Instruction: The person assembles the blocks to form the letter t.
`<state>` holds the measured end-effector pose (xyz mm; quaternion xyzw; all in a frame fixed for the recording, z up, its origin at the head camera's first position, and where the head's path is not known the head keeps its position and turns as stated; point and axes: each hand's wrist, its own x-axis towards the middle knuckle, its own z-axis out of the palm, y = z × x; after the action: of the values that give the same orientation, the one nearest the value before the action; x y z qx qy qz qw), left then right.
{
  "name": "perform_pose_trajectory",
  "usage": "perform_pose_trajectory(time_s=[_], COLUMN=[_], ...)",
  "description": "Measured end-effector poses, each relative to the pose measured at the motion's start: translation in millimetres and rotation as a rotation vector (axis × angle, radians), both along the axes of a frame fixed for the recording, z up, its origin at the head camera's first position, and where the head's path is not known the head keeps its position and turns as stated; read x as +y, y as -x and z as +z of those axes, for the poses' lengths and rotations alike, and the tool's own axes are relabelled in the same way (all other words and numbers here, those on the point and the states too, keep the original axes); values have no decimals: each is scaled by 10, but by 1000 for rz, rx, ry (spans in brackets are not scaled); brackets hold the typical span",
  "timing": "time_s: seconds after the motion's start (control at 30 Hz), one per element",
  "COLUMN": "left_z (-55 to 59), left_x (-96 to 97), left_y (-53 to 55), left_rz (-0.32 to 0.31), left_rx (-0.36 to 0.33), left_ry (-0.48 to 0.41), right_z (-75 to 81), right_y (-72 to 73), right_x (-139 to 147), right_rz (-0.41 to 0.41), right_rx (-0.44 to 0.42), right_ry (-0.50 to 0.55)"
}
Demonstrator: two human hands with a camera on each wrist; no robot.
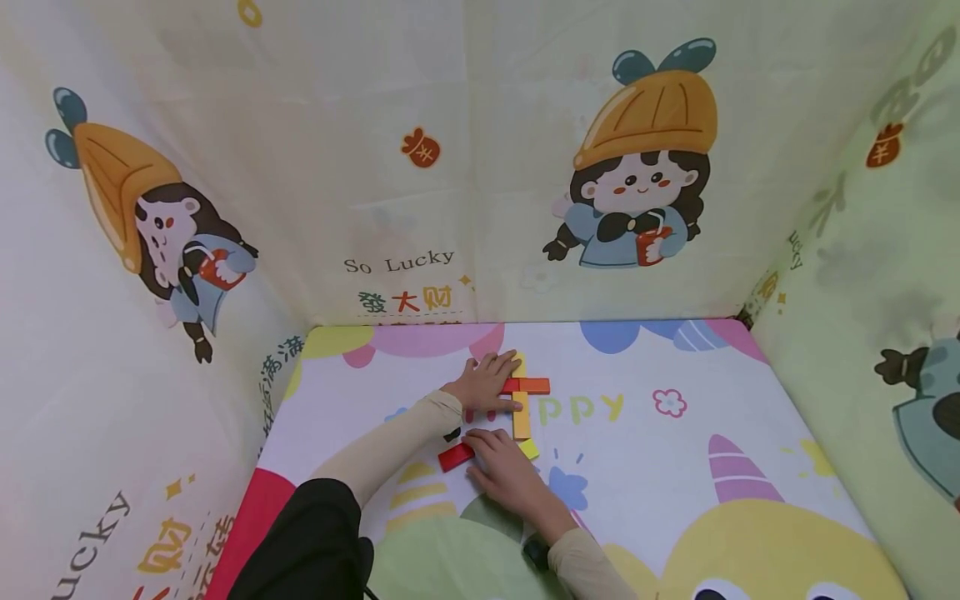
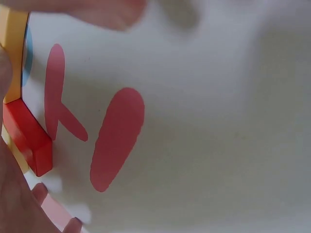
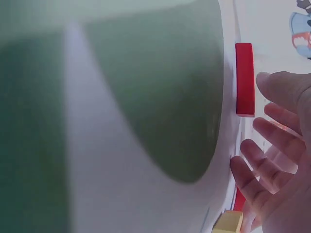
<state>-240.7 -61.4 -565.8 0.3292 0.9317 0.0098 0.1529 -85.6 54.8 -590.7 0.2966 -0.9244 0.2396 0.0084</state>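
In the head view, my left hand [image 1: 483,383] lies over the left side of a cross-shaped group of blocks, its fingers extended. Fingertips touch the upper yellow block [image 1: 520,363], and the thumb reaches the lower yellow-orange block [image 1: 521,415]. A red block [image 1: 510,386] is partly under that hand, with an orange block [image 1: 535,386] to its right. My right hand [image 1: 510,471] hovers nearer me, fingers spread and holding nothing in the right wrist view. Its thumb is beside a separate red block [image 3: 245,80]. A small yellow block [image 1: 529,449] shows just beyond the right hand.
A printed white cloth [image 1: 637,467] with coloured shapes and letters covers the work surface. Cream printed sheets [image 1: 480,183] stand as walls at the back and both sides. A black device [image 1: 536,552] is strapped at the right wrist.
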Motion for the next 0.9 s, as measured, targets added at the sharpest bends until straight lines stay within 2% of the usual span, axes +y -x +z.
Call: perform_pose_trajectory(time_s=[0.2, 0.43, 0.63, 0.9], left_z=[19, 27, 25, -32], left_x=[10, 9, 6, -8], left_y=[-24, -36, -24, 18], left_rz=[6, 16, 16, 9], left_rx=[-5, -15, -24, -32], left_ry=[-3, -7, -10, -11], right_z=[-19, -32, -38, -14], right_y=[40, 82, 104, 91], right_x=[-29, -44, -57, -34], right_rz=[14, 33, 39, 46], right_rx=[65, 26, 39, 94], right_ry=[-29, -75, -113, -76])
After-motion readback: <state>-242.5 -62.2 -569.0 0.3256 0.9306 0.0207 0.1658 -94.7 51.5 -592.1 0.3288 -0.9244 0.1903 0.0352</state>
